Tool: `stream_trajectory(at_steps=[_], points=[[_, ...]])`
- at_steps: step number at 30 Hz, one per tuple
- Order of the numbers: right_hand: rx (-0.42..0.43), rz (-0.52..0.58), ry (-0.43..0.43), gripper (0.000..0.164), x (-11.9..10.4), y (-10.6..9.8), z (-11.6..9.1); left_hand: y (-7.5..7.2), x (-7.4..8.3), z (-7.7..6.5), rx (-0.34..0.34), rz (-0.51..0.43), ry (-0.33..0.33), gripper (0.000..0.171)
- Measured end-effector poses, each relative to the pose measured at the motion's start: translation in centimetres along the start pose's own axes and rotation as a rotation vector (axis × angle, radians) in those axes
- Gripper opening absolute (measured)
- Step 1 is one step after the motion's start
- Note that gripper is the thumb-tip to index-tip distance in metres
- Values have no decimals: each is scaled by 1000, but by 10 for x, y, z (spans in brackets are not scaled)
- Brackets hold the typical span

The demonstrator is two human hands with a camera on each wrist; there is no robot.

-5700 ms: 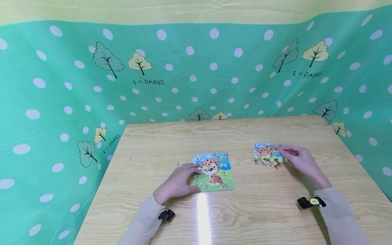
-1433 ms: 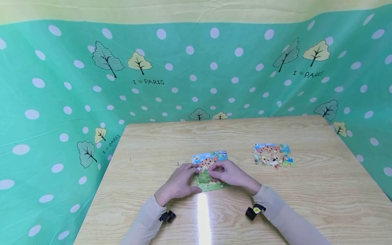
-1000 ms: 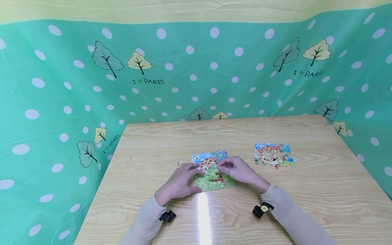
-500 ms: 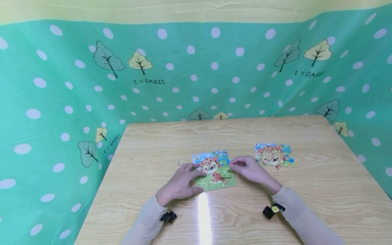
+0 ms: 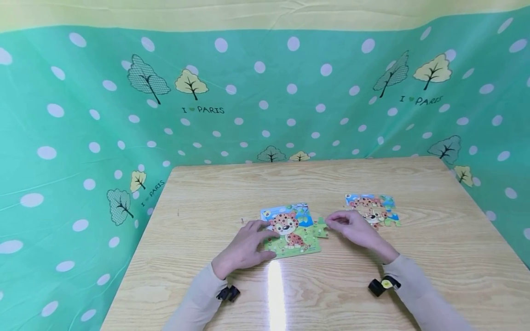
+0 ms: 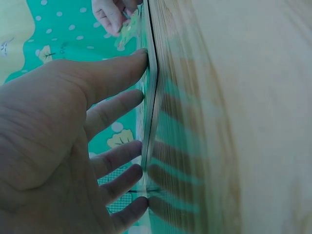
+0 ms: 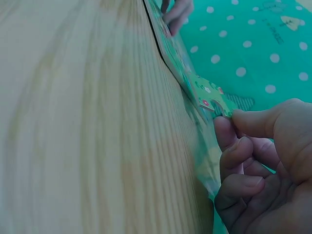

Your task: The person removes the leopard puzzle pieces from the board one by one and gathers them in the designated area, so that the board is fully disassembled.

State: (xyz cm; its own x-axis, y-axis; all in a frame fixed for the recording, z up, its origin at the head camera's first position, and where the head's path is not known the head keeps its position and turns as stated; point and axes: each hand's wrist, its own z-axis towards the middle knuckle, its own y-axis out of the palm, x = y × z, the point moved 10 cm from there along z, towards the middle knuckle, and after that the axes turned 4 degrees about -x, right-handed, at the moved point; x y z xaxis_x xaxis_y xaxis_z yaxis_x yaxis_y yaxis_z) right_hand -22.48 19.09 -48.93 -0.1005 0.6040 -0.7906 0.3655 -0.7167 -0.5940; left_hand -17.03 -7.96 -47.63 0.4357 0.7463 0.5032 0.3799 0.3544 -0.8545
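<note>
A square board [image 5: 304, 248] printed with a spotted leopard cub lies flat on the table. My left hand [image 5: 244, 246] rests at its left side, fingers spread and thumb near the lower edge. In the left wrist view, the fingertips [image 6: 134, 148] touch the board's edge. My right hand [image 5: 358, 230] pinches a green jigsaw piece [image 5: 320, 228] between thumb and finger, just past the board's right edge. In the right wrist view, the held piece [image 7: 210, 95] shows small flowers, and the other fingers are curled in. To the right lie joined jigsaw pieces [image 5: 368, 202], partly hidden behind my right hand.
The wooden table [image 5: 215, 193] stands against a green dotted curtain [image 5: 265, 92] at the back and sides. A tiny scrap [image 5: 242, 221] lies left of the board. A bright strip of light [image 5: 276, 294] reflects off the table in front.
My right hand went from the joined pieces to the board with a green piece, then slid right to the board's edge. More of the cub's face shows among the pieces. The left hand stays put.
</note>
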Motion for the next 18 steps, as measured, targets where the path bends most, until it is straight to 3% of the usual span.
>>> stream_trajectory(at_steps=[8, 18], points=[[39, -10, 39, 29, 15, -24, -14, 0, -1, 1, 11, 15, -3, 46], [19, -55, 107, 38, 37, -42, -30, 1, -1, 1, 15, 17, 4, 40]])
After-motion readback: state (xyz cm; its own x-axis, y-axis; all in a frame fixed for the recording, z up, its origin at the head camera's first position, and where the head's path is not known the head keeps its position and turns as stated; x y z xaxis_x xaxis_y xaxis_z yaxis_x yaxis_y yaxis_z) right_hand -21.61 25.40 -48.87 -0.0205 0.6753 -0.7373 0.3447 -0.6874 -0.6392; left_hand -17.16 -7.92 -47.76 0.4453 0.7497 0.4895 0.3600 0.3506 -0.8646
